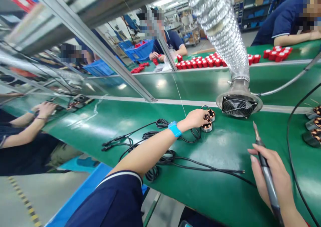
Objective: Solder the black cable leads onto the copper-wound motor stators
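In my right hand [276, 177] is a soldering iron [265, 166], held like a pen with its tip pointing up and away from me over the green table. My left hand [197, 118], with a blue band at the wrist, reaches across the table and has its fingers closed on a motor stator [207, 126] with copper windings. A second stator [212, 114] stands right behind it, touching or nearly so. A black cable [193, 138] runs close to these stators. My left fingertips are partly hidden by the hand.
Coiled black cables [168, 156] lie near my left forearm. A fume extractor [239, 103] hangs at the table's back. Several stators [313, 136] stand at the far right beside a black cord [288, 136]. Co-workers sit left and opposite, near red-and-white parts [200, 62].
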`<state>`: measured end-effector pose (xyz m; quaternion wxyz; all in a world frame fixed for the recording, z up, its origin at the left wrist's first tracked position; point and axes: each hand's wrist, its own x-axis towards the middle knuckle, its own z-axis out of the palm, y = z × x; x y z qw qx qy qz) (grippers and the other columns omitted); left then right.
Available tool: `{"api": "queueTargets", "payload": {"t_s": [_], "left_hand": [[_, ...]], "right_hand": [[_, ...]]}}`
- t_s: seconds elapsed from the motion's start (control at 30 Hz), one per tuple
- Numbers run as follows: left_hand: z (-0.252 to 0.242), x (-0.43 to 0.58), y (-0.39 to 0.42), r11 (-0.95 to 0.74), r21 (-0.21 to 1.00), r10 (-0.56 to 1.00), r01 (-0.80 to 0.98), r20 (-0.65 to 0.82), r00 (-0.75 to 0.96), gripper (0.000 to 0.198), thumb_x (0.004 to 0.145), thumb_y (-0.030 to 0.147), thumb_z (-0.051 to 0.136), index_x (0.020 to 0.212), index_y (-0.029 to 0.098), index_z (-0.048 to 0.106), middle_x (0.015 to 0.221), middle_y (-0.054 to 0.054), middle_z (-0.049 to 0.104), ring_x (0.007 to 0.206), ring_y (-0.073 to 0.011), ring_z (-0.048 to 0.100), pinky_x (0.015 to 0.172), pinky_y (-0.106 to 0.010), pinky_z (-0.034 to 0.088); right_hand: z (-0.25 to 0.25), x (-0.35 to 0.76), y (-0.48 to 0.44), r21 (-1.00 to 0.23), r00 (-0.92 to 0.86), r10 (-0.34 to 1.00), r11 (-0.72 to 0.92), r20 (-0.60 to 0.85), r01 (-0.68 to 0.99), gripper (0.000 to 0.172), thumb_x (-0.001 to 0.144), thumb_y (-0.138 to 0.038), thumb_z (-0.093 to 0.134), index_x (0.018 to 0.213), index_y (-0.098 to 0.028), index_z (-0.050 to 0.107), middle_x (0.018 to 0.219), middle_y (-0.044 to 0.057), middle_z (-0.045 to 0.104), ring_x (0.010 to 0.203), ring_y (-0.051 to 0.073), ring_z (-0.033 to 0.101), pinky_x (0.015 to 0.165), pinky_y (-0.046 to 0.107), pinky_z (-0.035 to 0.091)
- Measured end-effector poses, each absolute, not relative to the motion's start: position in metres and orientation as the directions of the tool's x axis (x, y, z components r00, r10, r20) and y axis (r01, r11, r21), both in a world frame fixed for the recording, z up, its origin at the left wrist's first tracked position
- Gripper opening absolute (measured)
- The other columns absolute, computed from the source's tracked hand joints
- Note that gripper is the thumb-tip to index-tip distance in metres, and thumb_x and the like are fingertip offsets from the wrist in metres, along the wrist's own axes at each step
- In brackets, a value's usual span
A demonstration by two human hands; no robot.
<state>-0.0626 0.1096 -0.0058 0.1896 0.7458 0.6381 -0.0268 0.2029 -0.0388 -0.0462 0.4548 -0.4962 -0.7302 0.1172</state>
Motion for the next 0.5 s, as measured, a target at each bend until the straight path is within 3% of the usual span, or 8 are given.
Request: {"api": "queueTargets", "payload": {"t_s": [0.1, 0.23, 0.5], "left_hand": [[-0.006, -0.069, 0.163, -0.055, 0.23, 0.985, 0.972, -0.149, 0.091, 0.02, 0.08, 0.027, 0.064, 0.096, 0.015, 0.071, 0.093, -0.011, 0.071, 0.088, -0.0228, 0.066, 0.072, -0.029, 0.047], [-0.006, -0.051, 0.229, -0.049, 0.281, 0.999, 0.959, 0.009, 0.049, 0.03, 0.091, 0.034, 0.056, 0.112, 0.013, 0.063, 0.111, -0.011, 0.065, 0.101, -0.0203, 0.062, 0.087, -0.037, 0.052], [-0.012, -0.008, 0.252, -0.184, 0.327, 0.982, 0.927, 0.095, 0.162, 0.037, 0.093, 0.039, 0.053, 0.124, 0.018, 0.056, 0.124, -0.01, 0.059, 0.108, -0.0191, 0.059, 0.093, -0.038, 0.051]], "right_hand": [[-0.06, 0.206, -0.031, -0.507, -0.158, 0.777, 0.536, 0.61, 0.675, 0.032, 0.09, -0.025, 0.053, 0.122, -0.022, 0.055, 0.097, 0.005, 0.068, 0.087, 0.022, 0.061, 0.081, 0.04, 0.049], [-0.082, 0.211, -0.019, -0.475, -0.184, 0.779, 0.532, 0.6, 0.701, 0.035, 0.09, -0.027, 0.052, 0.125, -0.024, 0.054, 0.098, 0.006, 0.067, 0.087, 0.024, 0.063, 0.08, 0.042, 0.052], [-0.104, 0.23, 0.002, -0.431, -0.129, 0.773, 0.475, 0.622, 0.767, 0.033, 0.091, -0.034, 0.05, 0.123, -0.026, 0.054, 0.094, 0.004, 0.069, 0.081, 0.022, 0.069, 0.067, 0.035, 0.06]]}}
